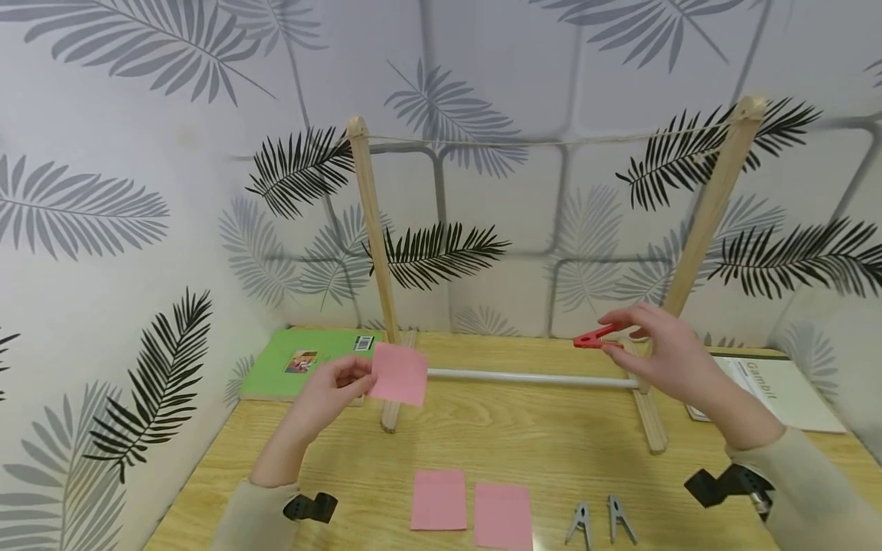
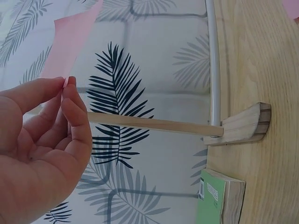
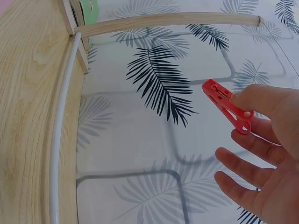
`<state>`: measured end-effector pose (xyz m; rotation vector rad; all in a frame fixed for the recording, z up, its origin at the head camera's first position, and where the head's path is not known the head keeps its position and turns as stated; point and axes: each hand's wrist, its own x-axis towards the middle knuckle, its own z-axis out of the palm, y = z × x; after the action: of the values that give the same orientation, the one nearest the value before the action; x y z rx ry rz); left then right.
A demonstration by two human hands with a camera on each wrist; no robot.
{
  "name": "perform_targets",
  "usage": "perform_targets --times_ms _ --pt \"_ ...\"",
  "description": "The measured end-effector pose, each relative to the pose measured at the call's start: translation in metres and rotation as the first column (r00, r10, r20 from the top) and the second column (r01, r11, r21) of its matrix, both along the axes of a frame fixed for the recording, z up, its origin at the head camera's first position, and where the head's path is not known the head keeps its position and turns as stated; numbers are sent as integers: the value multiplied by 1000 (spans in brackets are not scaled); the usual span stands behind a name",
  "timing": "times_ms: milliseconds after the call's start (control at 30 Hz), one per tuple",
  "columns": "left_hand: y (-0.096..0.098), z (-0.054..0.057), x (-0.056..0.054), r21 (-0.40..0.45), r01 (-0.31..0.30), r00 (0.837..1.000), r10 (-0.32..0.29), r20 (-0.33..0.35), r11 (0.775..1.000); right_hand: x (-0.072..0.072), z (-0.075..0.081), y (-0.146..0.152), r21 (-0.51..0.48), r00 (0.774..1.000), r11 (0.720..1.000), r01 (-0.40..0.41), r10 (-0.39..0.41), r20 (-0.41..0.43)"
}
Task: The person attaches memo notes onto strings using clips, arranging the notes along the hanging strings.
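Note:
Between thumb and fingertips, my left hand (image 1: 339, 386) pinches a pink paper square (image 1: 401, 373) by its edge, held in the air before the left post. In the left wrist view the same sheet (image 2: 70, 39) tilts upward from the fingertips. My right hand (image 1: 664, 352) holds a red clothespin (image 1: 596, 337) by its handles, raised near the right post. The right wrist view shows the thumb and index finger on the red clothespin (image 3: 228, 106), the other fingers spread apart from it. A string (image 1: 524, 144) runs between the tops of both wooden posts, above both hands.
Two pink paper squares (image 1: 439, 500) and two grey clothespins (image 1: 581, 523) lie on the wooden table (image 1: 524, 428). The left post (image 1: 372, 222), right post (image 1: 713, 199) and white rod (image 1: 530, 377) form a frame. A green book (image 1: 276, 367) and a pale book (image 1: 792, 394) lie at the sides.

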<state>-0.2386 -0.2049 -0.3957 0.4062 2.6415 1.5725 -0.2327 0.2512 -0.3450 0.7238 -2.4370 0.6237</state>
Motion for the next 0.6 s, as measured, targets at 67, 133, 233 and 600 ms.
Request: perform_targets --times_ms 67,133,233,600 --pt "1 1 -1 -4 -8 1000 8 -9 1000 0 3 0 -8 1000 1000 6 -6 29" --pt "2 2 -2 -8 -14 1000 14 -13 1000 -1 7 0 -12 999 1000 13 -13 49" --pt "4 4 -3 -8 -15 1000 15 -21 1000 -2 13 0 -27 997 999 30 -28 72" --pt "12 11 -8 62 -39 999 41 -17 997 -9 30 1 -113 994 993 29 -17 105"
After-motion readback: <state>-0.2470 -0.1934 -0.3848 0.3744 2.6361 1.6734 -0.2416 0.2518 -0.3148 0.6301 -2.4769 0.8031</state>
